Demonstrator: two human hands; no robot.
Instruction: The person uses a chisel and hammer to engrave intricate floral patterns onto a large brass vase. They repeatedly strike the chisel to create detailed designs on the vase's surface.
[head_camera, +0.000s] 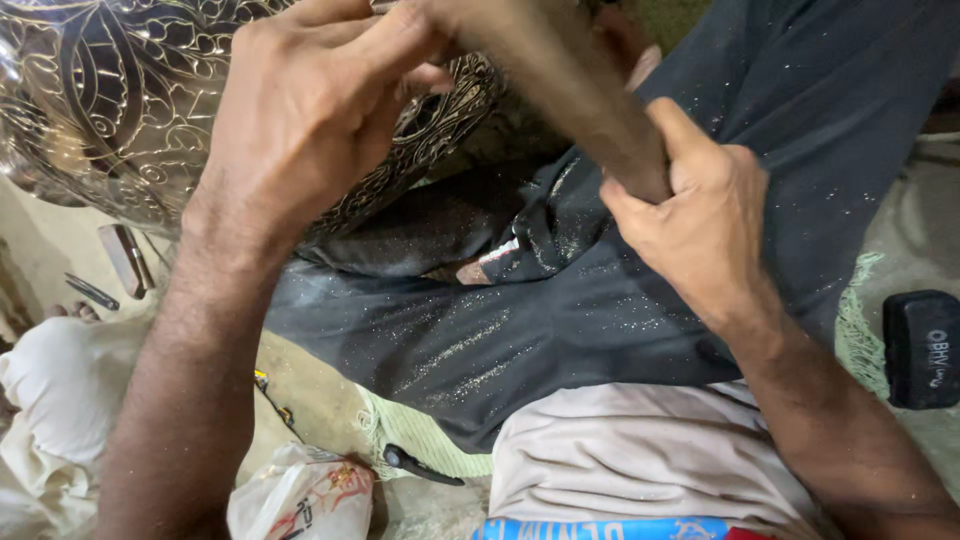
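Fingers of the right hand (705, 225) clench a wooden handle (575, 85); left hand (310, 110) pinches its top.

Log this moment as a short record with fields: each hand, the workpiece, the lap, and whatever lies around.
left hand: fingers pinched together against the engraved metal vessel
right hand: closed around a wooden handle
vessel: shiny, floral engraving, resting on the lap
lap: dark trousers speckled with fine metal dust
around: black block at right, small metal tools at left, white cloth

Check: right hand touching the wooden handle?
Touching. The head view shows the right hand wrapped around the wooden handle, fingers closed on its lower end.
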